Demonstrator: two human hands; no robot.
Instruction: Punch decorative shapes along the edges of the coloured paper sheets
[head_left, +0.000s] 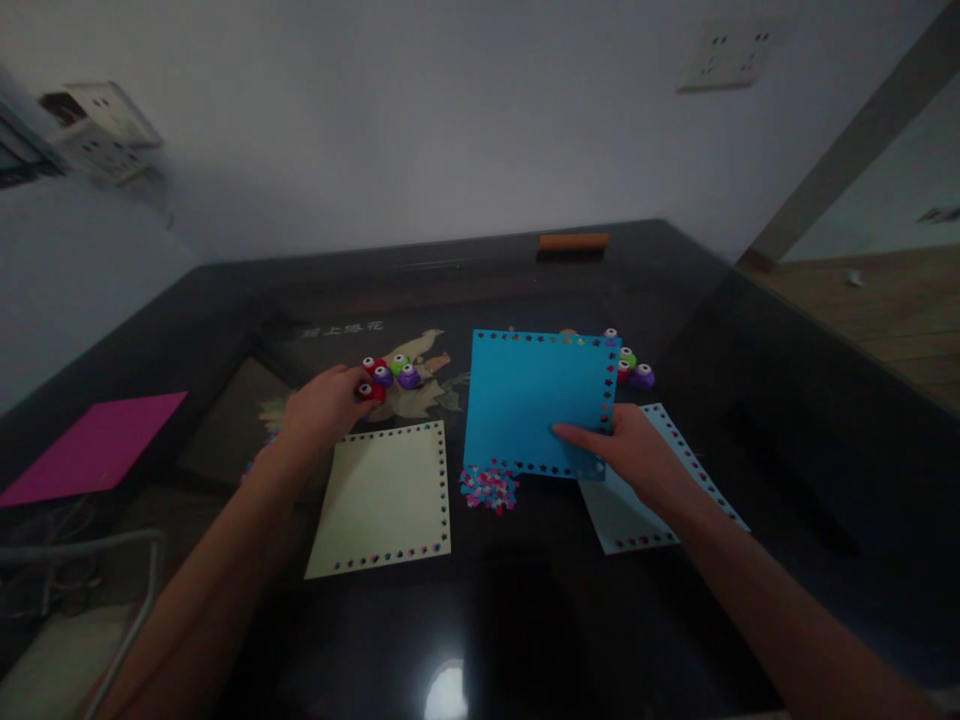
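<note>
My left hand (324, 408) is closed at a cluster of small toys with bulging eyes, its fingertips on a red eyed toy (370, 391). Beside it sit a green eyed toy (399, 365) and a purple eyed toy (409, 376). My right hand (630, 445) pinches a blue paper sheet (536, 400) by its lower right part, thumb on top. Small dark and coloured stars run along three of the sheet's edges. Just below its lower left corner lies a pile of pink, blue and white star confetti (489, 490).
A cream sheet (386, 495) edged with stars lies at centre left. Under my right hand is a pale blue sheet (626, 515). More eyed toys (642, 377) sit behind it. A pink sheet (97, 445) lies far left, and an orange-brown roll (574, 242) at the back.
</note>
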